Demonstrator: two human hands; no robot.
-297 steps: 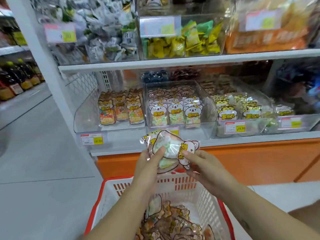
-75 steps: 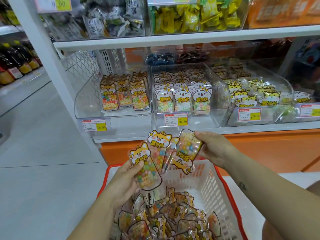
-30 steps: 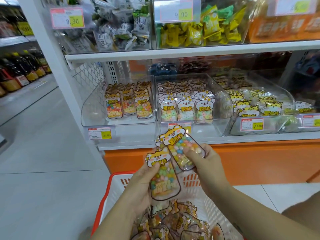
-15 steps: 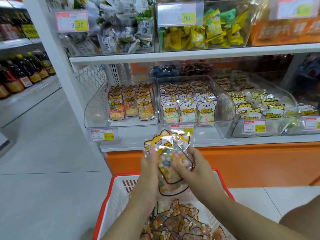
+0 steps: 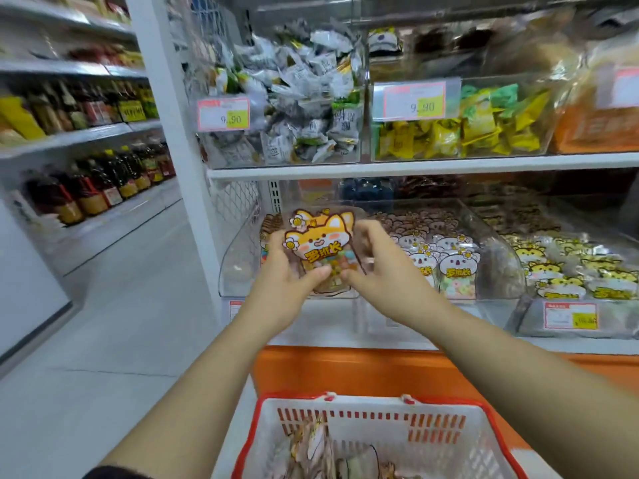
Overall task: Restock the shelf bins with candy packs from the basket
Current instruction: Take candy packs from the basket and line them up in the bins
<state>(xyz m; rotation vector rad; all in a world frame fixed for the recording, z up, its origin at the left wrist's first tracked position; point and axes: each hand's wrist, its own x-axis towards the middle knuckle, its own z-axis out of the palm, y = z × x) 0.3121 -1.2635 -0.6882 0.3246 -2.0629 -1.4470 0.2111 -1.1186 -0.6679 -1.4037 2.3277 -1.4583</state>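
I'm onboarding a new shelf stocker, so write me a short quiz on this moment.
1. True or false: only the right hand grips the fox-faced candy pack.
2. The pack is held in front of which lower-shelf bin? A. leftmost bin B. middle C. rightmost
3. Fill in: the basket below holds more ____.
Key: 1. False; the left hand grips it too. 2. A. 3. candy packs.
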